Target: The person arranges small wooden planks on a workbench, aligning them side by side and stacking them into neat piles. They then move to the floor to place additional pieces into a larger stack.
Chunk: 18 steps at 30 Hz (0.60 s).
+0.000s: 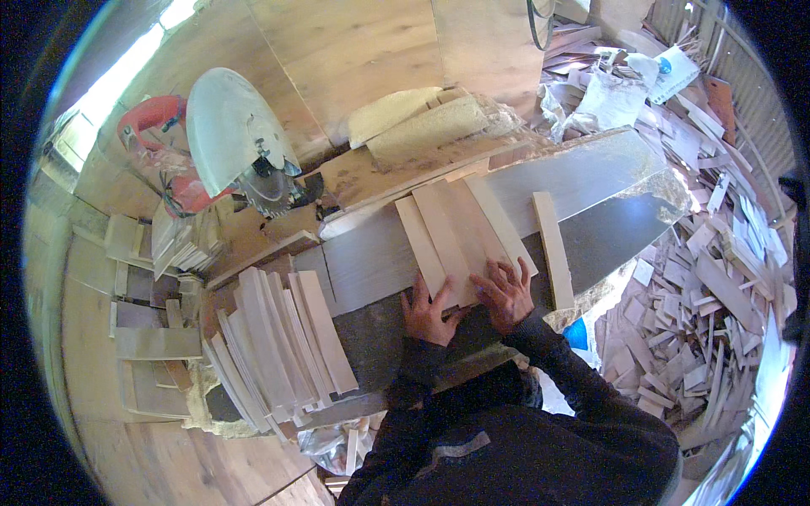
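Observation:
Several pale wooden boards [456,228] lie side by side, partly overlapping, across the metal saw table. Around their near left corner is my left hand [429,314], its fingers along the edge and the thumb turned inward. My right hand [504,295] grips the near right end with bent fingers on top of the wood. Both palms and the undersides of the board ends are hidden. A single narrow board [553,250] rests apart, just right of my right hand. To the left of my left hand, a row of boards [283,341] leans together at the table's left end.
A circular saw [268,190] with a pale guard and red housing stands at the back left. Wood pieces [181,236] are stacked left of it. Yellowish slabs [426,126] lie by the back wall. Offcuts [683,316] and white sacks [612,93] heap up along the right.

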Each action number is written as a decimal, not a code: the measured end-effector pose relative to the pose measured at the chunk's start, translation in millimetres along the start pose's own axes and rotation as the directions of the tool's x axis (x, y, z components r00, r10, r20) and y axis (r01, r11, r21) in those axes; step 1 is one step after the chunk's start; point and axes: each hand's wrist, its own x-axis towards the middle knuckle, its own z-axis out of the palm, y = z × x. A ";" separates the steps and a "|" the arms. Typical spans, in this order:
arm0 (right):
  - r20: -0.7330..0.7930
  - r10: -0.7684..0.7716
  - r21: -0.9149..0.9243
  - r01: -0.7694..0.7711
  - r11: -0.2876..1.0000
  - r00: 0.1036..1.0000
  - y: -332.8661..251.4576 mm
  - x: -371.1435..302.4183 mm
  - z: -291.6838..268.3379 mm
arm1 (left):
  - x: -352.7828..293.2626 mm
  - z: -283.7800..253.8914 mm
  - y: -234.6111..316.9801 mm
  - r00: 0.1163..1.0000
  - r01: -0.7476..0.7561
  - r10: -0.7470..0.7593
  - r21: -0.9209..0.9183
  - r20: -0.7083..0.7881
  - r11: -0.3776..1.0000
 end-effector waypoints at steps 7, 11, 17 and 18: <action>0.070 -0.041 0.023 0.040 0.999 0.997 8.5 1.1 -7.8 | 0.2 0.6 1.8 0.998 0.053 -0.050 -0.127 0.028 0.990; 0.102 -0.105 0.067 0.098 0.993 0.989 17.4 1.1 -12.6 | -0.6 6.0 -1.6 0.994 -0.041 0.027 -0.137 -0.103 0.990; 0.095 -0.205 0.022 0.204 0.979 0.974 28.7 4.0 -9.7 | 2.6 7.2 -5.1 0.995 -0.042 0.030 -0.130 -0.094 0.991; 0.084 -0.213 0.005 0.213 0.977 0.973 29.0 2.5 -8.5 | 2.9 6.0 -5.2 0.995 -0.059 0.049 -0.111 -0.093 0.992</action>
